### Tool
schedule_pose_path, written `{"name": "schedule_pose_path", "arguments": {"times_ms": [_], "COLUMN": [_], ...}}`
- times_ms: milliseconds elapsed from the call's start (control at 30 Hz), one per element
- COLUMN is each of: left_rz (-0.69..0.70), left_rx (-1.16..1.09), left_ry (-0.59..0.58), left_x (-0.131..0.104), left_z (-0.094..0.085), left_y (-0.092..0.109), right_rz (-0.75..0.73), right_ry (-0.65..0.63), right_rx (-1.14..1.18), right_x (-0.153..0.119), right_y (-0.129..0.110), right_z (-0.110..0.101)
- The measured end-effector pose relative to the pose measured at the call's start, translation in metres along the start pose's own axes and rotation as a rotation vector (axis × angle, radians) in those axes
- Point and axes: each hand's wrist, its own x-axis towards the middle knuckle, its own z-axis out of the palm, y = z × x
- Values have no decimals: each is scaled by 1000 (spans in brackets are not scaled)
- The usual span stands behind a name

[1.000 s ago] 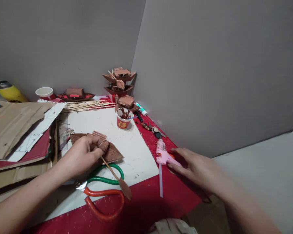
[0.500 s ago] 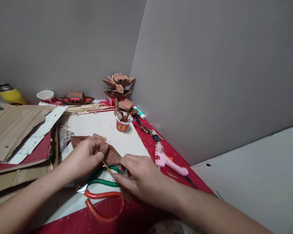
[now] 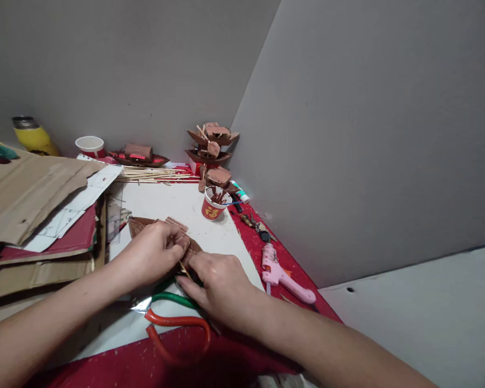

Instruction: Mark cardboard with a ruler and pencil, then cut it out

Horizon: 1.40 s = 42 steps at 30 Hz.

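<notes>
Over a small brown model boat [image 3: 139, 224], my left hand [image 3: 157, 250] is closed, its fingertips pinching a thin wooden stick [image 3: 185, 269]. My right hand [image 3: 222, 283] is closed at the stick's lower end, its fingers bent close to the boat's near side. Both hands cover much of the hull, so its middle is hidden. Brown ridged strips [image 3: 178, 224] show just beyond my left fingers. Below my hands lie scissors with one green and one orange handle [image 3: 178, 320], partly covered by my right hand.
A paper cup with brown paint [image 3: 216, 207] stands beyond my hands. Stacked model boats [image 3: 210, 156], wooden sticks [image 3: 157, 174] and a white cup [image 3: 89, 145] are at the back. Cardboard [image 3: 36, 188] is piled left; a pink glue gun [image 3: 285, 277] lies right.
My right hand has come closer to my left, and less of the stick shows between them. The whole view has shifted slightly, with the table items appearing further right.
</notes>
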Motion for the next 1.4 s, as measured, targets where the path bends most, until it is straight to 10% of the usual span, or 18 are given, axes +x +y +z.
{"name": "schedule_pose_path", "arguments": {"times_ms": [1400], "left_rz": [25], "left_rx": [116], "left_ry": [-51], "left_x": [-2], "left_z": [-5], "left_y": [-4], "right_rz": [-39], "right_ry": [35], "right_rx": [-61], "right_x": [5], "right_y": [-3], "right_z": [1]}}
